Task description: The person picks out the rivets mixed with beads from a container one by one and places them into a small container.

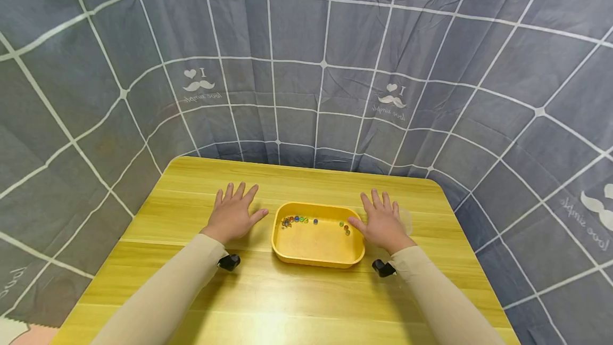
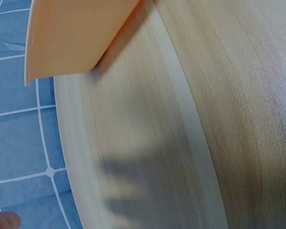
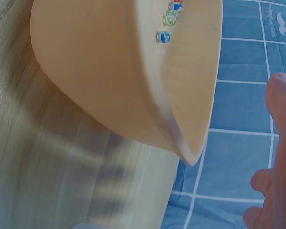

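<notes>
A yellow rectangular basin [image 1: 318, 257] sits on the wooden table. Several coloured glass marbles [image 1: 297, 219] lie inside along its far side, mostly toward the left, with a few at the right end. My left hand [image 1: 232, 219] is spread above the table to the left of the basin, holding nothing. On the other side, my right hand [image 1: 384, 222] is likewise spread, its thumb overlapping the basin's right rim in the head view. In the right wrist view, the basin wall [image 3: 95, 62] rises close by, with marbles [image 3: 164, 37] showing past the rim.
A clear, round-edged item [image 1: 406, 221] lies on the table, partly behind my right hand. The wooden tabletop [image 1: 268, 302] ends at a grey curtain [image 1: 297, 84] with white grid lines, which surrounds its back and sides. A black wrist camera [image 1: 229, 262] is strapped under each sleeve.
</notes>
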### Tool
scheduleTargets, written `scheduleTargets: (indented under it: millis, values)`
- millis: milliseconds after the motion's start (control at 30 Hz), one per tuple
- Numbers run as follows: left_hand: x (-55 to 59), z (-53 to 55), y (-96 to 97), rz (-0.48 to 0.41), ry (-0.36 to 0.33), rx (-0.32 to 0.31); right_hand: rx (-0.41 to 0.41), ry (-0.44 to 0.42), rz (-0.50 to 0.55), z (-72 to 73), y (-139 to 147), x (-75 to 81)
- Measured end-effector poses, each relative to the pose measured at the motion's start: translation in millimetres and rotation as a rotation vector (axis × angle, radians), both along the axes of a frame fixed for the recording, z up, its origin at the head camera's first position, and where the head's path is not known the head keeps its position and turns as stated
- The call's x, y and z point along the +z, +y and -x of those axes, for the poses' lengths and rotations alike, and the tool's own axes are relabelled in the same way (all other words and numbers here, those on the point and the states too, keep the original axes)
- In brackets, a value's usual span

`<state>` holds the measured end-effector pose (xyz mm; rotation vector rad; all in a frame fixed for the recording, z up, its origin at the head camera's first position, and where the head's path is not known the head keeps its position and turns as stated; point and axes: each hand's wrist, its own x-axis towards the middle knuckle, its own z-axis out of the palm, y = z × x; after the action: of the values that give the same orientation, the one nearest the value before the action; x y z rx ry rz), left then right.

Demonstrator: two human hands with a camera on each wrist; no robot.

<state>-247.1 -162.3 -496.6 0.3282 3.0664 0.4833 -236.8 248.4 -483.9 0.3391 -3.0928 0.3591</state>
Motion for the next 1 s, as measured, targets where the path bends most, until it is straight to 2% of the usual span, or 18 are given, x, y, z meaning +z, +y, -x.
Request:
scheduleTargets:
  millis: [267,467,800,1000]
  values:
    - [1.6,-2.1,-2.7,-0.006,0.001,-0.002,-0.004,-0.004,0.009,-3.7,-2.7,2.5]
    - [1.3,-8.3,-3.3,-0.029,0.006,-0.013,-0.002,-0.003,0.019,-5.4,-7.5,5.9]
    - [-7.9,-20.0,-6.5,-0.097,0.054,-0.050,-0.004,0.000,0.041,-6.0,-14.6,4.3]
    - [-11.0,-26.3,-4.7,-0.105,0.042,-0.048,0.000,-0.010,0.039,-6.9,-17.2,2.9]
